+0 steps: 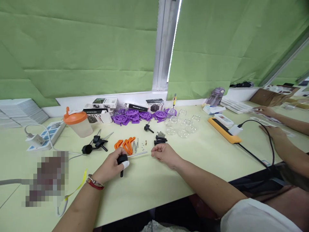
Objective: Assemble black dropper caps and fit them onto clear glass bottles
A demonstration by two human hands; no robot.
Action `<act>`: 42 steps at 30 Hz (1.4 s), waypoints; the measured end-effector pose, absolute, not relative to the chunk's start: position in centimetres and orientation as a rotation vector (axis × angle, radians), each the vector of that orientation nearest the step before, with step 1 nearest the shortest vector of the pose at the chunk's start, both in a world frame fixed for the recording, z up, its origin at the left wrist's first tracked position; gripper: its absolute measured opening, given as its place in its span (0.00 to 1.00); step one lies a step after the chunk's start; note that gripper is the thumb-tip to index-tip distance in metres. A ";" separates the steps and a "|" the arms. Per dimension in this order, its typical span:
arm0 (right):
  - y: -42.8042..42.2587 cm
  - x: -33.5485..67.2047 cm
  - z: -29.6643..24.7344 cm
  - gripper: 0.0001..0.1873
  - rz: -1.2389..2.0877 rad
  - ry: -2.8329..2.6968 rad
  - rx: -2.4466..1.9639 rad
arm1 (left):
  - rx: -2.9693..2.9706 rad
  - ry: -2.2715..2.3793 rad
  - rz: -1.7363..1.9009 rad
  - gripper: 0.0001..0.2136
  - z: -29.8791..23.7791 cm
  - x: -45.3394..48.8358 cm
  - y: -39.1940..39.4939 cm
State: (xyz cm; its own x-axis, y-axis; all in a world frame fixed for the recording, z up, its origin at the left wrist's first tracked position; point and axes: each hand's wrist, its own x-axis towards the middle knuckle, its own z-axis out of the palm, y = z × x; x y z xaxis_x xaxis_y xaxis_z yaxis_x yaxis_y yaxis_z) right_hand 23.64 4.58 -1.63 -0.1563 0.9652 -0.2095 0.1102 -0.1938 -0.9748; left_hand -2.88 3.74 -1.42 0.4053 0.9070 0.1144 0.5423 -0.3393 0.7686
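A white sleeve fills the lower right as a person's left hand grips a black knob, fingers curled round it, its metal rod jutting above the bench. Near the rod's tip, the right hand has fingertips pressed together, their contents unclear. Orange hooks lie just beyond.

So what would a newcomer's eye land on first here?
Probably the purple parts, heaped along the back of the table. Next, the orange-lidded cup to their left. Nearer, the left hand holds a black piece with a thin metal rod pointing toward the right hand.
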 end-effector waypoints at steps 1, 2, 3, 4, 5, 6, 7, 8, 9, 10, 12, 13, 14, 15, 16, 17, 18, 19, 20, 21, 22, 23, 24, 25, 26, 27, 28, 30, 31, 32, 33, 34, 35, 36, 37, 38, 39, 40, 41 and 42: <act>4.1 23.9 -2.2 0.06 1.501 -1.234 -1.333 | 2.017 1.194 0.693 0.08 -1.6 -2.7 3.7; 3.8 24.1 -2.8 0.07 1.535 -1.185 -1.313 | 2.014 1.172 0.667 0.09 -1.8 -2.5 3.7; 3.6 24.3 -3.3 0.08 1.550 -1.150 -1.289 | 2.008 1.160 0.643 0.11 -2.0 -2.3 3.7; 3.5 24.5 -3.7 0.09 1.558 -1.125 -1.261 | 1.999 1.158 0.622 0.13 -2.2 -2.1 3.7; 3.5 24.7 -4.0 0.10 1.564 -1.108 -1.235 | 1.989 1.161 0.605 0.13 -2.4 -1.9 3.7; 3.6 24.8 -4.2 0.10 1.568 -1.097 -1.215 | 1.981 1.166 0.595 0.14 -2.5 -1.7 3.7; 3.7 24.9 -4.3 0.11 1.573 -1.090 -1.202 | 1.974 1.166 0.590 0.13 -2.7 -1.5 3.7; 3.9 25.0 -4.3 0.11 1.579 -1.084 -1.197 | 1.971 1.161 0.591 0.13 -2.9 -1.4 3.6; 4.0 25.1 -4.3 0.12 1.586 -1.076 -1.196 | 1.969 1.155 0.595 0.13 -3.0 -1.2 3.6; 4.1 25.1 -4.4 0.12 1.591 -1.066 -1.196 | 1.967 1.147 0.601 0.12 -3.1 -1.0 3.6; 4.2 25.2 -4.5 0.13 1.600 -1.054 -1.192 | 1.969 1.130 0.610 0.11 -3.1 -0.7 3.5; 4.2 25.2 -4.5 0.13 1.602 -1.054 -1.189 | 1.974 1.122 0.613 0.11 -3.1 -0.6 3.5; 4.2 25.2 -4.6 0.13 1.602 -1.059 -1.188 | 1.980 1.115 0.614 0.10 -3.0 -0.4 3.4; 4.2 25.2 -4.7 0.13 1.599 -1.065 -1.187 | 1.985 1.108 0.613 0.10 -3.0 -0.3 3.4; 4.2 25.2 -4.8 0.13 1.597 -1.072 -1.187 | 1.987 1.102 0.606 0.09 -2.9 -0.3 3.4; 4.2 25.2 -4.9 0.13 1.596 -1.078 -1.184 | 1.984 1.098 0.597 0.09 -2.9 -0.2 3.4; 4.2 25.1 -4.9 0.13 1.593 -1.081 -1.182 | 1.978 1.096 0.590 0.09 -2.9 -0.2 3.4; 4.1 25.1 -4.9 0.13 1.592 -1.082 -1.182 | 1.972 1.094 0.585 0.09 -2.9 -0.2 3.4; 4.1 25.0 -4.9 0.13 1.592 -1.082 -1.184 | 1.966 1.093 0.582 0.10 -2.9 -0.2 3.4; 4.1 24.9 -4.9 0.13 1.592 -1.082 -1.190 | 1.962 1.092 0.581 0.10 -3.0 -0.2 3.5; 4.1 24.9 -4.8 0.13 1.591 -1.083 -1.195 | 1.958 1.091 0.581 0.10 -3.0 -0.2 3.5; 4.1 24.8 -4.7 0.12 1.588 -1.085 -1.201 | 1.954 1.088 0.582 0.10 -3.0 -0.2 3.5; 4.1 24.7 -4.6 0.12 1.586 -1.089 -1.206 | 1.949 1.084 0.583 0.10 -3.0 -0.2 3.5; 4.1 24.7 -4.6 0.12 1.584 -1.092 -1.210 | 1.945 1.082 0.585 0.10 -3.0 -0.2 3.5; 4.1 24.6 -4.5 0.12 1.583 -1.094 -1.214 | 1.943 1.081 0.587 0.10 -3.0 -0.2 3.5; 4.1 24.6 -4.5 0.11 1.583 -1.094 -1.219 | 1.942 1.081 0.592 0.10 -2.9 -0.2 3.5; 4.1 24.5 -4.5 0.11 1.583 -1.091 -1.227 | 1.943 1.083 0.594 0.10 -2.9 -0.2 3.5; 4.2 24.4 -4.4 0.11 1.583 -1.082 -1.240 | 1.942 1.087 0.594 0.10 -2.9 -0.2 3.5; 4.2 24.4 -4.4 0.11 1.580 -1.081 -1.244 | 1.937 1.088 0.592 0.10 -2.9 -0.1 3.5; 4.2 24.4 -4.4 0.10 1.578 -1.083 -1.248 | 1.928 1.088 0.591 0.11 -3.0 -0.1 3.5; 4.3 24.4 -4.4 0.10 1.576 -1.086 -1.251 | 1.918 1.091 0.591 0.11 -3.0 -0.1 3.5; 4.3 24.4 -4.4 0.09 1.576 -1.090 -1.253 | 1.910 1.095 0.593 0.11 -3.0 -0.1 3.5; 4.3 24.5 -4.3 0.09 1.578 -1.093 -1.257 | 1.906 1.101 0.596 0.11 -3.0 -0.1 3.5; 4.4 24.5 -4.3 0.08 1.581 -1.095 -1.262 | 1.907 1.106 0.598 0.12 -3.0 -0.1 3.5; 4.4 24.5 -4.2 0.08 1.585 -1.093 -1.269 | 1.911 1.110 0.600 0.12 -3.0 0.0 3.5; 4.4 24.5 -4.2 0.08 1.585 -1.089 -1.278 | 1.915 1.113 0.602 0.12 -3.0 0.0 3.5; 4.4 24.5 -4.2 0.08 1.582 -1.086 -1.288 | 1.917 1.116 0.605 0.11 -2.9 0.1 3.5; 4.5 24.5 -4.2 0.08 1.577 -1.083 -1.293 | 1.915 1.118 0.607 0.11 -2.9 0.1 3.5; 4.5 24.4 -4.2 0.08 1.570 -1.082 -1.295 | 1.911 1.120 0.611 0.11 -3.0 0.1 3.5; 4.5 24.4 -4.2 0.08 1.564 -1.082 -1.293 | 1.906 1.121 0.617 0.12 -3.0 0.1 3.5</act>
